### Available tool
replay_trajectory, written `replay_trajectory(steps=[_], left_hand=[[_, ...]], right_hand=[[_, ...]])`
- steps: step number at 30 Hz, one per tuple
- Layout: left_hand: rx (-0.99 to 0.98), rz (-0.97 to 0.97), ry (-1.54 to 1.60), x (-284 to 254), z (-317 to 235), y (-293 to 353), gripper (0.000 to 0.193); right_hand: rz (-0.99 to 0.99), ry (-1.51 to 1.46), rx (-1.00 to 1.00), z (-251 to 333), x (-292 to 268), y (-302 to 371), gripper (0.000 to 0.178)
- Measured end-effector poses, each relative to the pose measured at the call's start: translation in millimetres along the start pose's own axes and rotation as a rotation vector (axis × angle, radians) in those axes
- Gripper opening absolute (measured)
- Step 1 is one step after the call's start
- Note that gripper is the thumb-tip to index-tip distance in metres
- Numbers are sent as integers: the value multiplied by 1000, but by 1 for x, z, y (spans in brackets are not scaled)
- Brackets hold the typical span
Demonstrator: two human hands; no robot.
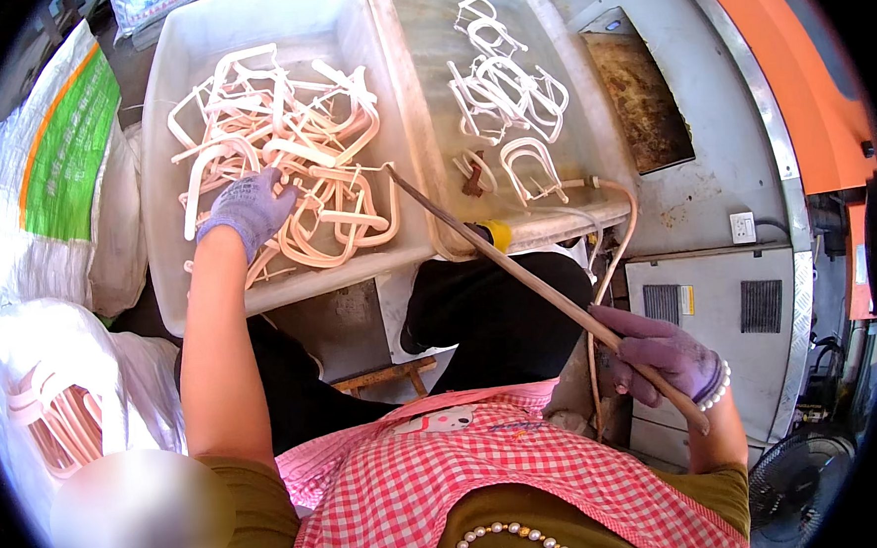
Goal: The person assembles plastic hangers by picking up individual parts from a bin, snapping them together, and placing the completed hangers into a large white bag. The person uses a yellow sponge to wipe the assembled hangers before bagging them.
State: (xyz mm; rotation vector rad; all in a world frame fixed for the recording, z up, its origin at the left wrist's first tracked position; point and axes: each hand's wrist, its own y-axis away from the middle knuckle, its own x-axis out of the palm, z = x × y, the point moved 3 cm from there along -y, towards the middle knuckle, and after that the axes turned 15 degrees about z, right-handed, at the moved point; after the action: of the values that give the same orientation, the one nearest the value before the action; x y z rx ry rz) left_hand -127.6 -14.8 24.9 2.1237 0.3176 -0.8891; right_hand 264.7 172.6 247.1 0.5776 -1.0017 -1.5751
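Grey cabinetry flanks the tubs; right grip wraps a stick; half-curled left grip, hold unclear; tangled loops could snag and spill.

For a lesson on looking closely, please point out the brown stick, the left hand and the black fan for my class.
Brown stick (536, 285): head view, middle of its shaft.
Left hand (251, 204): head view, gloved back of the hand.
Black fan (799, 483): head view, near the middle of its grille.
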Motion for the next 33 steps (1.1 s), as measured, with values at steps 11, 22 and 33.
replay_trajectory(steps=[11, 22, 33], left_hand=[[86, -23, -2, -1, -18, 15, 53], [40, -259, 131, -1, 58, 46, 52], [-126, -783, 426, -40, 126, 84, 52]], right_hand=[[-18, -263, 91, -32, 36, 9, 59], [-164, 437, -21, -65, 47, -210, 48], [-587, 1725, 110, 3, 34, -354, 50]])
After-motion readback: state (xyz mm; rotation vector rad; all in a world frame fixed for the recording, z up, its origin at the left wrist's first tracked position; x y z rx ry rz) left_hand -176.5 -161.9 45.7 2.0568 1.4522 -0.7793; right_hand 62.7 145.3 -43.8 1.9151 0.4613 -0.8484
